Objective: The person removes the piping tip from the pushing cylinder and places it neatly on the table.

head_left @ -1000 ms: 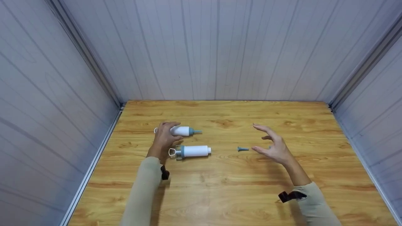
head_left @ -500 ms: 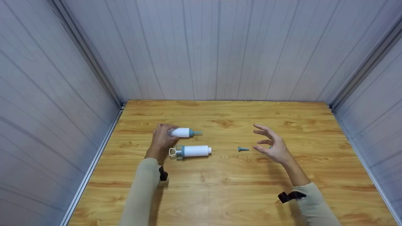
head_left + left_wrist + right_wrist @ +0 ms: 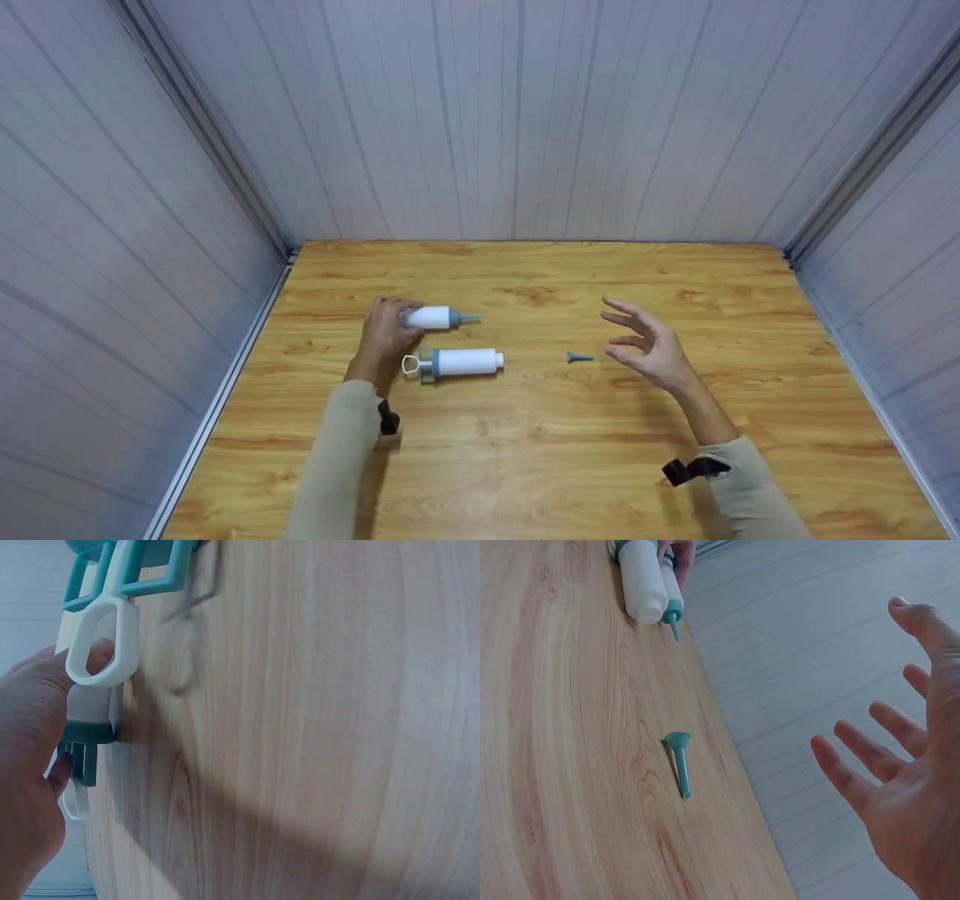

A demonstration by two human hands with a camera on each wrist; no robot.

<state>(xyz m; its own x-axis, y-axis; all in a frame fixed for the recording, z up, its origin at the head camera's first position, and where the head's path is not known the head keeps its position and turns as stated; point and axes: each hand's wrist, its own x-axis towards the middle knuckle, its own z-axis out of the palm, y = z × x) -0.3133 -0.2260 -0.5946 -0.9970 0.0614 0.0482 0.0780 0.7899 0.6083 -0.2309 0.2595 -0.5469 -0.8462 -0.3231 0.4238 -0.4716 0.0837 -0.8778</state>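
Note:
My left hand (image 3: pixel 385 330) grips the rear part of a white plunger syringe (image 3: pixel 429 317), whose teal nozzle (image 3: pixel 469 317) points right. The hand covers its handle end in the head view. A second white syringe (image 3: pixel 466 361) lies nearer me, with a bare white tip and a looped plunger handle (image 3: pixel 411 364); that loop (image 3: pixel 103 642) looms large in the left wrist view. My right hand (image 3: pixel 652 352) holds nothing, its fingers apart and slightly bent, to the right of a loose teal nozzle (image 3: pixel 680 763) on the table.
All of this is on a wood-grain table (image 3: pixel 525 465). Pale panel walls (image 3: pixel 480 120) stand behind it and at both sides. A speck of teal (image 3: pixel 646 352) shows between the right fingers, mostly hidden.
My left hand has taken hold of the far syringe and shifted it slightly toward me. The right hand's fingers have bent a little; it otherwise stays in place.

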